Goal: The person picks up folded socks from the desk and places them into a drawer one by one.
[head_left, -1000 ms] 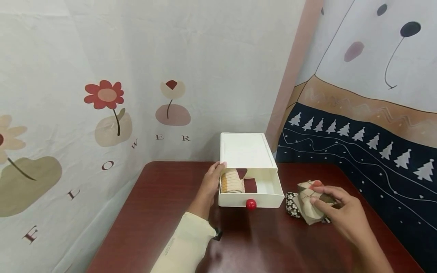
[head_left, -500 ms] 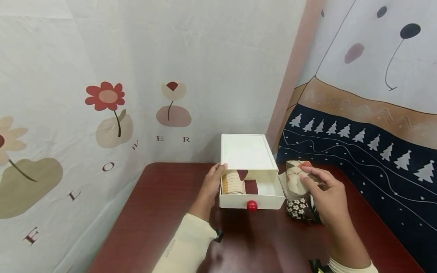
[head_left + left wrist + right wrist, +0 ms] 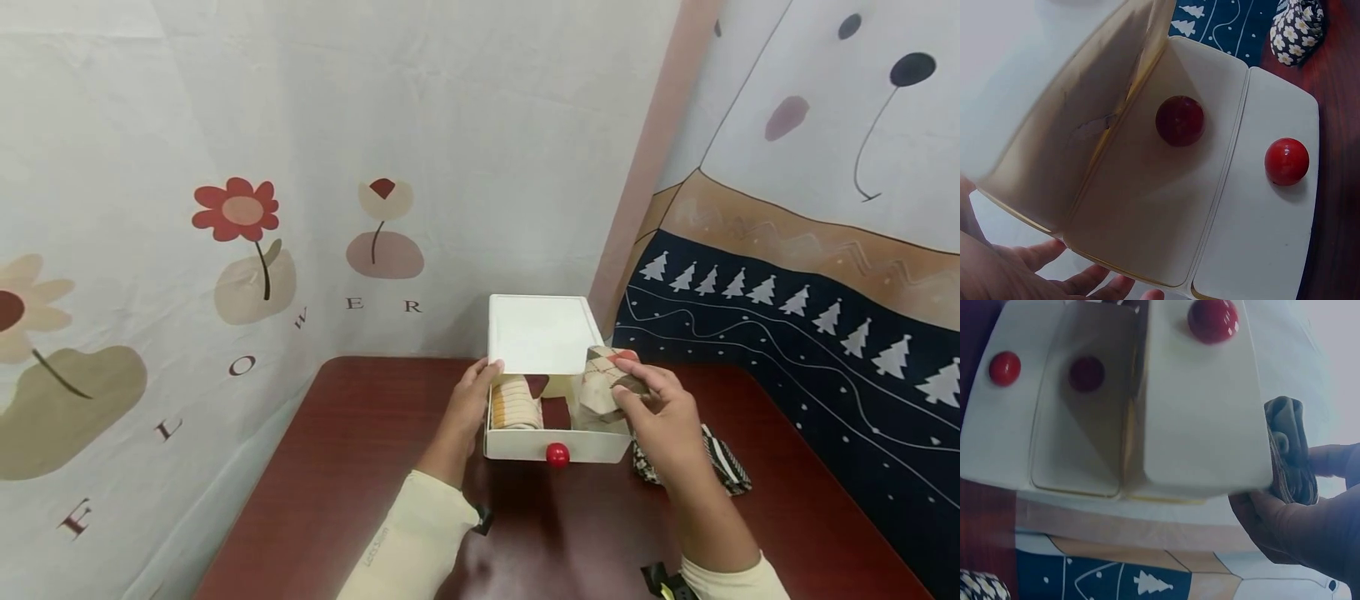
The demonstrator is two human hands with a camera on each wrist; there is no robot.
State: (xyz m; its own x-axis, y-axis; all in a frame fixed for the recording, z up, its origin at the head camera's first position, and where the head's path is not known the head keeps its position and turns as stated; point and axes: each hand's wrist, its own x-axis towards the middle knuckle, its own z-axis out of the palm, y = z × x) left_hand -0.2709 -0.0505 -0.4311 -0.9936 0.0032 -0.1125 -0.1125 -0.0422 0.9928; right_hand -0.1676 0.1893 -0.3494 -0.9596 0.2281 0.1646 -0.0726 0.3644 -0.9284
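My left hand (image 3: pixel 463 404) holds the left side of a white drawer unit (image 3: pixel 543 333) in the head view, its thumb at the top front edge. In the left wrist view its fingers (image 3: pixel 1091 279) lie along the side wall. The top drawer (image 3: pixel 521 446) is pulled out; cream ribbed socks (image 3: pixel 515 404) and maroon socks (image 3: pixel 556 412) sit in its left and middle. Over its right end, my right hand (image 3: pixel 666 421) pinches a folded beige argyle sock (image 3: pixel 602 383) between thumb and fingers. The right wrist view shows the fold of this sock (image 3: pixel 1290 450) beside the drawer wall.
To the right of the unit, a black floral bundle (image 3: pixel 647 465) and a striped bundle (image 3: pixel 726 460) lie on the dark red table (image 3: pixel 375 417), partly behind my right forearm. Lower drawers with red knobs (image 3: pixel 1287 161) are shut. Printed cloth (image 3: pixel 465 150) hangs behind the table.
My right hand has lifted the argyle sock off the bundles on the right and carried it left over the open drawer. My left hand has stayed on the unit.
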